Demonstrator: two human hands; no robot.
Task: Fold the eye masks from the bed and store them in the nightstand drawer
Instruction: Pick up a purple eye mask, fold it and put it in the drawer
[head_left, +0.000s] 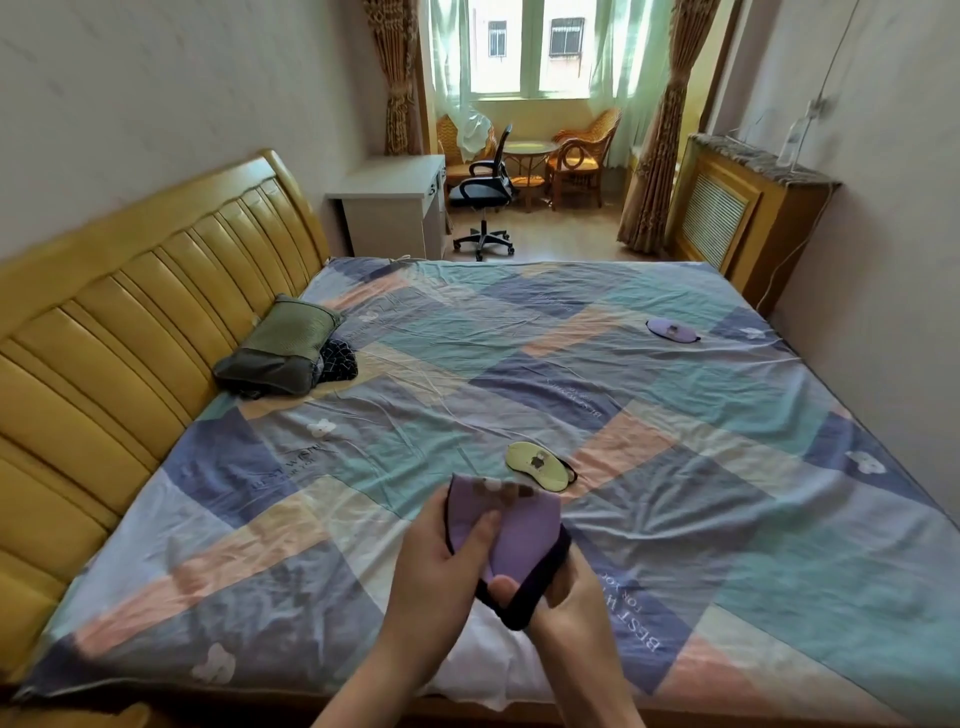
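Held above the near edge of the bed (675, 415): a purple eye mask (511, 525) with dark trim, gripped by both hands. Left hand (441, 561) clasped on its left side, thumb pressed on top. Right hand (550, 597) pinching its lower right end and dark strap. Lying flat just beyond, a yellow eye mask (537, 466). Near the far right corner, another purple eye mask (671, 330).
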